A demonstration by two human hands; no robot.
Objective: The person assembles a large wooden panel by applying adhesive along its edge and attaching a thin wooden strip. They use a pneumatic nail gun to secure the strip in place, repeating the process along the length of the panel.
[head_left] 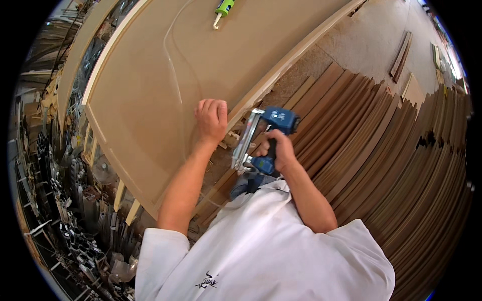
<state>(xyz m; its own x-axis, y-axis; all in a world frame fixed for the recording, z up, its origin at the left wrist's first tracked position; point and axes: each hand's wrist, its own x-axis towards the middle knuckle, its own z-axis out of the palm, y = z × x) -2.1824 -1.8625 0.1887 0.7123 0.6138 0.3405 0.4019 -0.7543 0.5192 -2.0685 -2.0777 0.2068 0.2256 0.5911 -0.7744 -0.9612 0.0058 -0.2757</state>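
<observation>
My right hand (280,150) is wrapped round the grip of a blue nail gun (281,119). Its silver magazine slants along the left side, near the edge of a large brown panel (135,95). Over that panel, close to its pale wooden edge strip (283,65), is my left hand (211,120), closed with curled fingers. Whatever it may hold is hidden. A thin clear hose (173,70) runs down the panel and passes by my left forearm; where it ends I cannot make out.
A green sealant cartridge (224,7) with a white nozzle lies on the panel's far part. Long brown boards (361,130) are stacked on the right. Metal profiles and offcuts (75,200) crowd the left. Loose strips (401,56) lie on the concrete floor.
</observation>
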